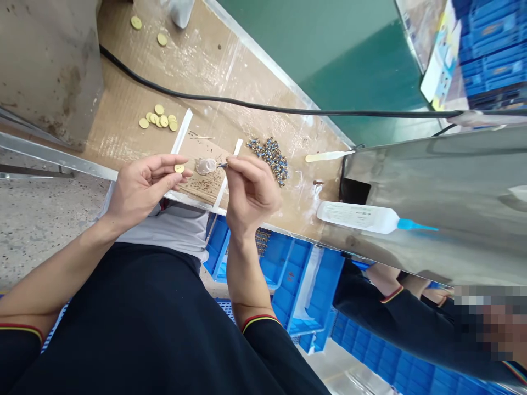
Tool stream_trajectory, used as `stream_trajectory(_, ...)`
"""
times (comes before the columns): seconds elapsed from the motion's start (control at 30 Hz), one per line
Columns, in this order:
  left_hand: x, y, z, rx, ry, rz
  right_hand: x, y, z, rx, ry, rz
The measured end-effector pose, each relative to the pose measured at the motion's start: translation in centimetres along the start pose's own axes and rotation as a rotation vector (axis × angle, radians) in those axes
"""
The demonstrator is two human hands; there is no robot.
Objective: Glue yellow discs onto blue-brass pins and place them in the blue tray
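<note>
Left hand [142, 189] pinches yellow disc [179, 168] near right hand [251, 193].

Discs [157, 117] and parts [268, 161] on workbench [197, 71]

1. I see a bright, evenly lit scene from diffuse light, with only faint, soft shadows under the left hand [144, 186] and right hand [251, 197].
2. Broad glare streaks the curved brushed-steel panel [432, 219].
3. At the frame's edges, lines bend and the stacked blue plastic crates [489, 33] go soft with blur.
4. I get only a coarse grey-and-brown pixelated patch [489, 323] at lower right – no detail.
</note>
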State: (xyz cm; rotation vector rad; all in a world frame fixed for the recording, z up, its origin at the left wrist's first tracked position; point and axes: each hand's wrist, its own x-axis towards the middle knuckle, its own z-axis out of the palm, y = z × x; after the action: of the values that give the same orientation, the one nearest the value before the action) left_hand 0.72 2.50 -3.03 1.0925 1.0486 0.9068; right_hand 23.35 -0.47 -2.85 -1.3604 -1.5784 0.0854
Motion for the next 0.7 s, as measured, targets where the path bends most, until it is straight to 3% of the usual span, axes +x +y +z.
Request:
stream_trajectory(0.2, -1.3, 0.5, 1.7, 0.099, 0.061, 0.106, -2.4, -3.4, 1.5, 0.152, 0.004, 0.093)
stream_trajectory(0.37, -1.7, 0.5, 1.6, 0.21, 0.077, 0.139, -3.1, -3.2, 1.8, 0.167, -0.009, 0.149)
stream_trajectory(0.7, -2.2, 0.8, 1.7, 0.278, 0.082, 0.2, -2.3, -3.6, 1.7, 0.184, -0.01, 0.029)
